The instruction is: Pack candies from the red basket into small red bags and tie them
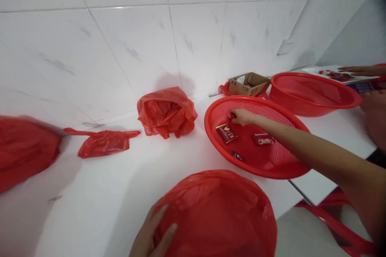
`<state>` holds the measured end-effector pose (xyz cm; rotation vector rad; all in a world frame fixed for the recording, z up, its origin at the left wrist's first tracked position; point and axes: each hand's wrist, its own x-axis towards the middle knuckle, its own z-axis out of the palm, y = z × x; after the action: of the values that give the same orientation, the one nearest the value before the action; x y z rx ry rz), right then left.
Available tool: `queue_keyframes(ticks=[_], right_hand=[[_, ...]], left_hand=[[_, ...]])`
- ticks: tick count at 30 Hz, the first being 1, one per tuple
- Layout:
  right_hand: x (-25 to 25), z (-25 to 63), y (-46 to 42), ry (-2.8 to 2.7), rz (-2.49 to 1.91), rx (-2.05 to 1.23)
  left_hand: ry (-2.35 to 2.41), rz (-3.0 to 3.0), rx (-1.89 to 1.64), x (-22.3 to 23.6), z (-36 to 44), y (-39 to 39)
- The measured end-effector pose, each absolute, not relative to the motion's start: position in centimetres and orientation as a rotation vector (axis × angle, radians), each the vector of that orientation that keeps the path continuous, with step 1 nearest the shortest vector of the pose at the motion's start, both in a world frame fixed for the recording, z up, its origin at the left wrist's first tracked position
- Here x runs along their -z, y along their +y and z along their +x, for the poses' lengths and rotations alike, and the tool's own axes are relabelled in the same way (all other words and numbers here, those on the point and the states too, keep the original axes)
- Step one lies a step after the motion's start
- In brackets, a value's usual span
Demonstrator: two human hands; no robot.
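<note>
Left hand (152,233) lies on the red plastic bag (217,213) at bottom centre, grip unclear. Right hand (243,117), curled narrow and empty, sits in the red basket (273,174), just upper right of a snack packet (226,133), whose long axis runs toward lower right of frame.

Indoor packing-type workroom: marble-look wall tiles (99,48), white counter (120,192), red mesh baskets (313,94), cardboard box (249,84).

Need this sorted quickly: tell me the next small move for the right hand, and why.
Probably close the right hand on the dark red packet in the red mesh basket. It lies just beside that hand, nearer than the other packet or the small dark piece.
</note>
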<state>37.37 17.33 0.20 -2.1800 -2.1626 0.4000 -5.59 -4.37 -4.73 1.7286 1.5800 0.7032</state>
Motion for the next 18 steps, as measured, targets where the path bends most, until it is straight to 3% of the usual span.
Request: queue_keyframes(ticks=[5,14,18], right_hand=[[-2.7,37.3,17.9,-2.122,-2.263,-0.321],[-0.2,35.5,16.6,-2.073,-2.424,-0.435],[-4.1,34.6,15.5,-2.071,-2.270,-0.303]], left_hand=[[1.627,1.659,-0.689,4.9,-5.1,-4.1],[1.566,1.611,-0.617,5.2,-5.1,-4.1],[1.600,1.549,-0.670,5.2,-5.5,-4.2]])
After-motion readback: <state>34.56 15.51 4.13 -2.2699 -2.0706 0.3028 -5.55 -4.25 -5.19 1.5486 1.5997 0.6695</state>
